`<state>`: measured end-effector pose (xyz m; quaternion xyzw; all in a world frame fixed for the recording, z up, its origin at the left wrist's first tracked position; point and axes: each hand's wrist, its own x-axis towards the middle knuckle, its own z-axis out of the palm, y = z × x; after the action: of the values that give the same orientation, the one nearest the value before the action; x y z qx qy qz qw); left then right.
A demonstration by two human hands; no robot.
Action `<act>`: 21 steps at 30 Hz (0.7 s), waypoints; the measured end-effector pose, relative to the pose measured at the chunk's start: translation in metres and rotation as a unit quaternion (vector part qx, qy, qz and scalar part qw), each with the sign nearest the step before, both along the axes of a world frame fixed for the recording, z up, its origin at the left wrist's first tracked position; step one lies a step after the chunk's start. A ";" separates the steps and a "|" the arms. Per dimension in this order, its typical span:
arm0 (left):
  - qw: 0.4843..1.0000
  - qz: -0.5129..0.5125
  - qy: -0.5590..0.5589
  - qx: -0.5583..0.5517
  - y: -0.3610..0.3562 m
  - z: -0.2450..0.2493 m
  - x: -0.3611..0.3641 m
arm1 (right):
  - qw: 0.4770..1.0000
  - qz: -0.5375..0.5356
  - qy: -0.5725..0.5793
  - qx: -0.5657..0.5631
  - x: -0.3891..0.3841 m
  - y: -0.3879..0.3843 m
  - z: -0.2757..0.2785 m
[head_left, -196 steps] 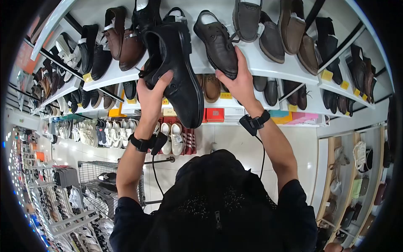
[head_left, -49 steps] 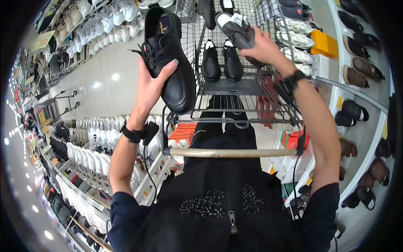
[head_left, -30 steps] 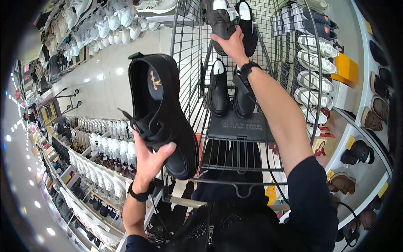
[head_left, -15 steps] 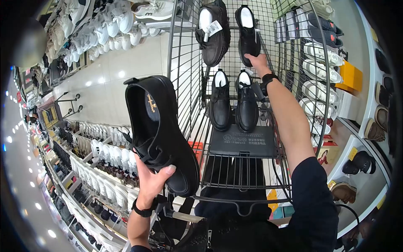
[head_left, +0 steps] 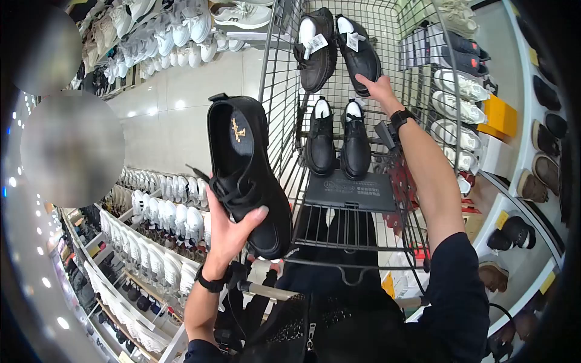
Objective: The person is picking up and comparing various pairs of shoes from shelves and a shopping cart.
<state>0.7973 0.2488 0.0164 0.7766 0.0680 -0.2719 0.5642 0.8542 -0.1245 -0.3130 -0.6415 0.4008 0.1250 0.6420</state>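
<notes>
A black lace-up shoe [head_left: 266,199] is in my left hand [head_left: 233,233], my thumb and fingers around its front part, its opening facing up with a gold mark on the insole. Over the wire cart, my right hand [head_left: 382,94] grips the toe end of another black shoe [head_left: 361,63], which has white paper stuffing and a tag. Beside that one lies a dark brown shoe [head_left: 316,63], also tagged. Nearer to me, a left black shoe [head_left: 321,145] and a right black shoe [head_left: 355,148] rest side by side in the cart, stuffed with white paper.
The cart's black panel [head_left: 348,192] lies close to my body. White shoes line the shelves [head_left: 163,215] on the left. At the right are stacked white shoes [head_left: 457,109], a yellow box [head_left: 499,115] and shelves with dark and brown shoes [head_left: 493,276].
The shoe under my right hand has turned, its toe swinging right, and its tag now shows. My left hand's shoe sits a little higher and further right in view. The whole view has shifted slightly.
</notes>
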 end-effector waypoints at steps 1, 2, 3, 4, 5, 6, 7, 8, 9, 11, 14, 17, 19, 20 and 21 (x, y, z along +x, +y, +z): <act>1.000 0.000 0.005 -0.017 -0.002 0.004 0.000 | 0.998 -0.008 -0.025 0.057 -0.005 0.001 0.024; 0.999 -0.021 -0.019 -0.020 -0.004 0.008 0.001 | 0.993 -0.041 -0.025 0.104 -0.011 0.005 0.048; 0.999 -0.025 -0.025 -0.034 -0.006 0.011 0.004 | 0.986 -0.074 -0.027 0.149 -0.016 0.004 0.070; 0.998 -0.023 -0.015 -0.051 -0.008 0.015 0.004 | 0.981 -0.085 -0.002 0.173 -0.019 0.003 0.089; 0.997 -0.021 -0.005 -0.069 -0.008 0.020 0.005 | 0.978 -0.076 -0.029 0.193 -0.032 0.001 0.112; 0.996 -0.030 -0.014 -0.078 -0.008 0.023 0.006 | 0.984 -0.064 -0.031 0.165 -0.045 0.001 0.135; 0.995 -0.034 -0.025 -0.093 -0.006 0.027 0.006 | 0.988 -0.053 -0.035 0.137 -0.054 0.003 0.162; 0.994 -0.043 -0.037 -0.094 -0.003 0.030 0.007 | 0.993 -0.024 -0.032 0.109 -0.067 0.003 0.190; 0.993 -0.051 -0.047 -0.094 -0.001 0.031 0.007 | 0.996 0.005 -0.027 0.081 -0.080 0.005 0.223; 0.988 -0.072 -0.076 -0.116 0.006 0.035 0.005 | 0.995 -0.015 -0.056 0.078 -0.109 0.015 0.278; 0.982 -0.111 -0.064 -0.138 0.008 0.050 0.001 | 0.994 -0.028 -0.106 0.015 -0.170 0.054 0.377; 0.962 -0.155 -0.068 -0.215 -0.003 0.077 -0.008 | 0.977 -0.043 -0.210 0.020 -0.242 0.086 0.410; 0.947 -0.192 -0.076 -0.246 -0.016 0.088 -0.018 | 0.957 -0.071 -0.281 0.008 -0.288 0.112 0.424; 0.933 -0.216 -0.098 -0.270 -0.023 0.095 -0.026 | 0.954 -0.071 -0.290 -0.015 -0.309 0.125 0.431; 0.917 -0.241 -0.121 -0.294 -0.030 0.102 -0.033 | 0.950 -0.072 -0.300 -0.037 -0.328 0.137 0.437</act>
<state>0.7640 0.2186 0.1185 0.5958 -0.2724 -0.3114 0.6884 0.5266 0.0127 0.1237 -0.6422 0.2386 -0.1347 0.7159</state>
